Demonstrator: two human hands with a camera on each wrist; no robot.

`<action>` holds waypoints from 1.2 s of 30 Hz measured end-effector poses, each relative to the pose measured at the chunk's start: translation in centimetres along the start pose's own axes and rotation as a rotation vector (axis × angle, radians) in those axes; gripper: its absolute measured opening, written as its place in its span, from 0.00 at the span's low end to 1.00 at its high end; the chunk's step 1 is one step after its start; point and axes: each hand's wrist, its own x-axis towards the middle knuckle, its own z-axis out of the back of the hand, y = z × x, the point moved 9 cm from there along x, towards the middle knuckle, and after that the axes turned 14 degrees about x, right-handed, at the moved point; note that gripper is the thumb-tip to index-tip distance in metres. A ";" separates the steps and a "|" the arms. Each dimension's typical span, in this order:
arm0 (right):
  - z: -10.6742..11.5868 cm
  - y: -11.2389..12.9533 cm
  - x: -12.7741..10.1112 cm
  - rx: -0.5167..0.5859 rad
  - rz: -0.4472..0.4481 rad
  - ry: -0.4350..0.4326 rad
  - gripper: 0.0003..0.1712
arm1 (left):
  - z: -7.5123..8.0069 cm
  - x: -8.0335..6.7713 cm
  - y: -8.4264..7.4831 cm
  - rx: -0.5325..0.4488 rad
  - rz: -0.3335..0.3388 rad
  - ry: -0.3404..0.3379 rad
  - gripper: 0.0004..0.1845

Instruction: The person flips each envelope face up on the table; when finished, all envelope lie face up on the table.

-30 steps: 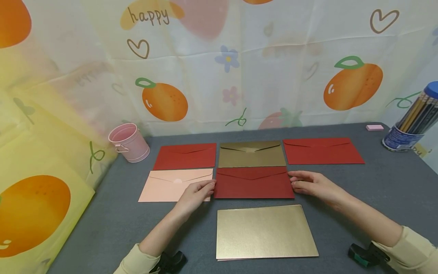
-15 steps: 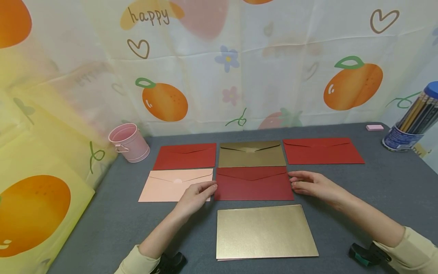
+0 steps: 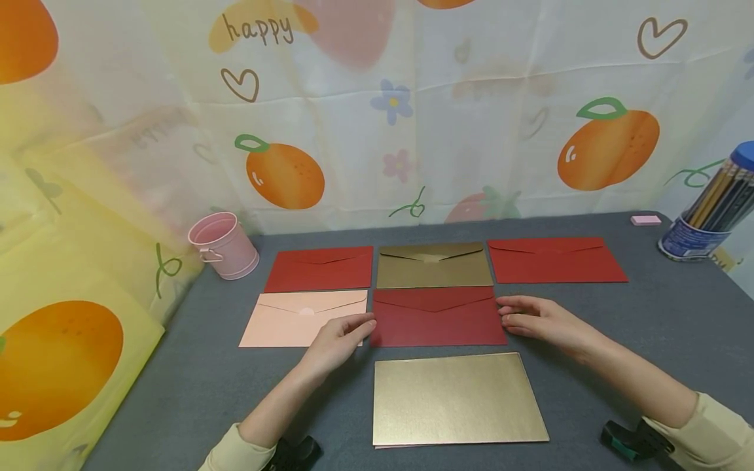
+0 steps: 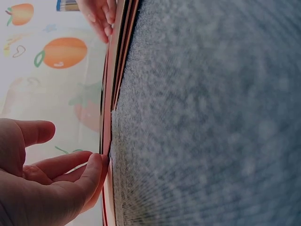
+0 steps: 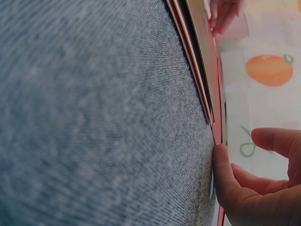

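Both hands sit at the short ends of the dark red envelope (image 3: 437, 318). Left hand (image 3: 337, 337) has fingertips touching its left edge, fingers near straight, thumb apart; nothing gripped, per the left wrist view (image 4: 47, 179). Right hand (image 3: 538, 318) mirrors it: fingertips against the right edge, fingers relaxed, nothing pinched, same in the right wrist view (image 5: 254, 188). My read: contact from both ends looks like squaring or nudging it into line, not lifting.

That envelope lies flat on the grey desk (image 3: 660, 314), flap side up, pointed flap closed, matte finish, middle of the near row. Its far edge butts the gold envelope (image 3: 434, 266) behind it; its left edge lies just beside the pink envelope (image 3: 300, 319).

Layout is a grid, probably deliberate. Far row: red envelope (image 3: 320, 269), gold, red envelope on the right (image 3: 554, 261). Near the person lies a larger gold sheet (image 3: 456, 400), plain face up, with a pink edge showing under its near side.

Further out: pink bucket (image 3: 224, 244) far left, pencil tub (image 3: 709, 212) far right, small pink eraser (image 3: 645, 220) beside it. Fruit-print cloth (image 3: 377, 111) forms the backdrop.
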 end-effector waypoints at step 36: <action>-6.1 3.3 -5.3 -0.694 0.539 0.097 0.30 | -4.8 -6.0 -5.8 0.526 -0.611 0.295 0.44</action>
